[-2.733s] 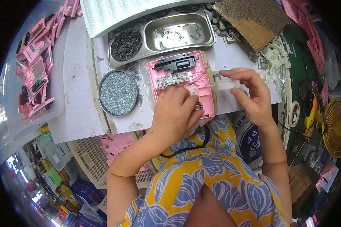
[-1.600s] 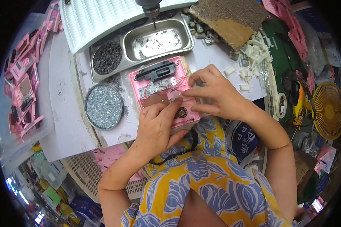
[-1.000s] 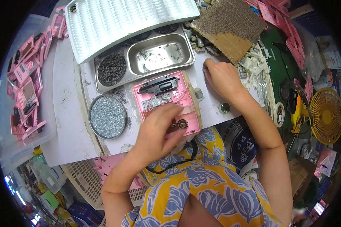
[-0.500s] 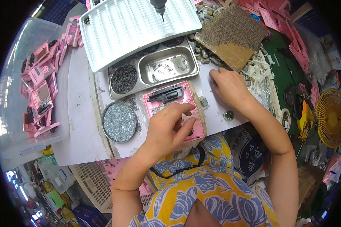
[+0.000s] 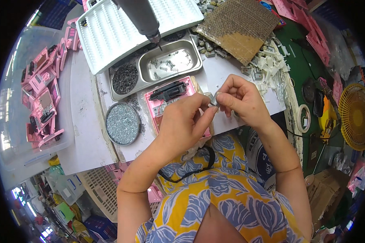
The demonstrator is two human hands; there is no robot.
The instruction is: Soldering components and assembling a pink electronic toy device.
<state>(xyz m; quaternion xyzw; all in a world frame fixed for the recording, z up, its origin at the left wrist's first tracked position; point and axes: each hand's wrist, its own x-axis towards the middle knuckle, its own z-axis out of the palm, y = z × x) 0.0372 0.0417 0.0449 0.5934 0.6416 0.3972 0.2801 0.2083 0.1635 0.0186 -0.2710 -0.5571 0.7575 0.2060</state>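
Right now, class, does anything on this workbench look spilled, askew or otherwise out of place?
Yes. Small white plastic parts lie loosely scattered by the cardboard sheet at the bench's far right, not in any tray. Dark specks also dot the white bench top beside the round tin. Both hands pinch one small grey part.

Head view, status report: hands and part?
Left hand and right hand pinch small grey part together. Pink device underneath. Nothing in the way.
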